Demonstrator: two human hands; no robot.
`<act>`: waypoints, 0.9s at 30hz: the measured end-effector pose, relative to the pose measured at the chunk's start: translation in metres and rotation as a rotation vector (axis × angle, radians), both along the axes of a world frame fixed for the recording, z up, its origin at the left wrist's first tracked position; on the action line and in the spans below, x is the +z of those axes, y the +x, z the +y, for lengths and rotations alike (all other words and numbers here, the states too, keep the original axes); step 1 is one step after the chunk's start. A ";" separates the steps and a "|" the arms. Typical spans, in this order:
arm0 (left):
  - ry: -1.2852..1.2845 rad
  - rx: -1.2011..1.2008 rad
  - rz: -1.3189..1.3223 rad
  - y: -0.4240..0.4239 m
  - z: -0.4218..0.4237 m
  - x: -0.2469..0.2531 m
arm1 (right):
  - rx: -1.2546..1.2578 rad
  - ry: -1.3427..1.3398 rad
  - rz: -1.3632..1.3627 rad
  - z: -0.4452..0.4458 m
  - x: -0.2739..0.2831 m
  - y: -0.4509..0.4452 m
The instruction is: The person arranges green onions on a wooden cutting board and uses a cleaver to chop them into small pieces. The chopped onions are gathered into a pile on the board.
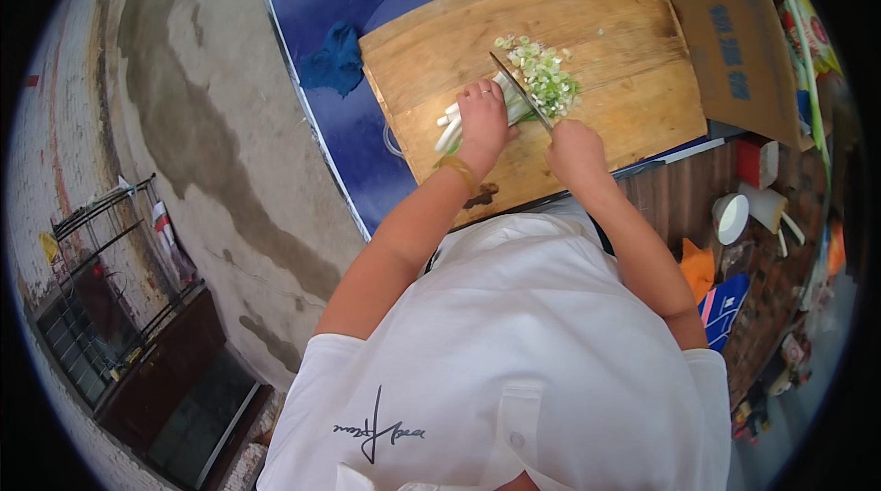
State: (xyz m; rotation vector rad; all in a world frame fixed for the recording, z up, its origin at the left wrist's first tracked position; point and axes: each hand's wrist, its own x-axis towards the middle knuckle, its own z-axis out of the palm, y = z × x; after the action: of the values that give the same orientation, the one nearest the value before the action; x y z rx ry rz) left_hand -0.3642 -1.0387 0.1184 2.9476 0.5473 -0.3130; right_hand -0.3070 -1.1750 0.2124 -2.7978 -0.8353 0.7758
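Note:
A bundle of green onions (451, 126) lies on the wooden cutting board (633, 30), and my left hand (483, 118) presses down on it. That hand wears a ring and a yellowish bracelet. My right hand (577, 152) is closed around the handle of a kitchen knife (521, 92), hiding the handle. The blade stands at the right end of the bundle, close to my left fingers, its tip pointing away from me. Right beside the blade, on its far side from the bundle, is a loose pile of chopped green onion (548, 78).
The board rests on a blue-covered table (344, 160). A crumpled blue cloth (335, 59) touches its left edge. An open cardboard box (736, 50) adjoins its right side. Lower right are a white bowl (730, 218) and an orange cloth-like item (697, 269). A metal rack (103, 243) stands far left.

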 end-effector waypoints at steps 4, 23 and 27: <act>0.011 -0.027 0.083 0.004 -0.002 0.003 | 0.001 0.067 -0.059 0.017 -0.043 0.005; 0.038 0.005 0.042 0.002 -0.003 0.000 | -0.077 0.152 -0.038 0.012 -0.056 0.010; 0.014 0.026 0.033 0.002 -0.001 0.002 | -0.038 0.092 -0.016 -0.004 -0.023 0.004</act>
State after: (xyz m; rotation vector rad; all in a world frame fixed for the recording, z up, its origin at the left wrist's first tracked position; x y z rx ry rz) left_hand -0.3626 -1.0399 0.1202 2.9510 0.5932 -0.3565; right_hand -0.3033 -1.1785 0.1890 -2.7342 -0.7973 0.6923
